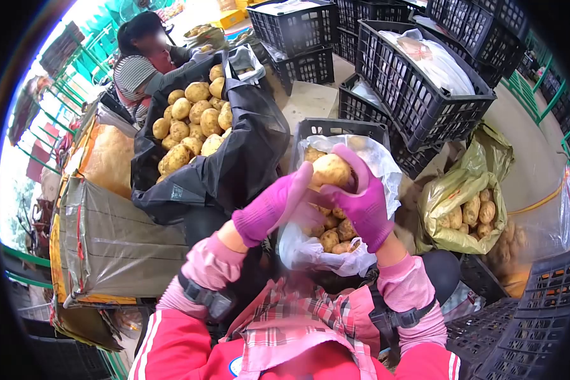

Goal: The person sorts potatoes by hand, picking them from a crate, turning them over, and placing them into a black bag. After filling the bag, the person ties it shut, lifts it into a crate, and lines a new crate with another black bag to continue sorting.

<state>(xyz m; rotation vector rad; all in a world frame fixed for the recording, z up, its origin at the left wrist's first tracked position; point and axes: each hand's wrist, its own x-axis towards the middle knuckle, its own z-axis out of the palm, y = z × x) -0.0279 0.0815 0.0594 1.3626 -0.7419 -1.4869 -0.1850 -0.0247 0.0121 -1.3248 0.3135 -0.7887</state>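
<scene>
A pale yellow potato (330, 171) is held up in my right hand (366, 206), which wears a purple glove, its thumb and fingers wrapped round the potato's right side. My left hand (273, 201), in the same kind of glove, is just left of it. Its thumb is raised beside the potato, and its stretched fingers are blurred. Below both hands, a black crate (342, 128) lined with a white plastic bag (291, 253) contains several potatoes (329, 239).
Left stands a black-lined container (253, 126) heaped with potatoes (196, 117). A person (142, 66) sits beyond it. Stacked black crates (424, 88) rise at the back right. A green-yellow bag (437, 202) of potatoes stands right. A grey covered bundle (120, 240) lies left.
</scene>
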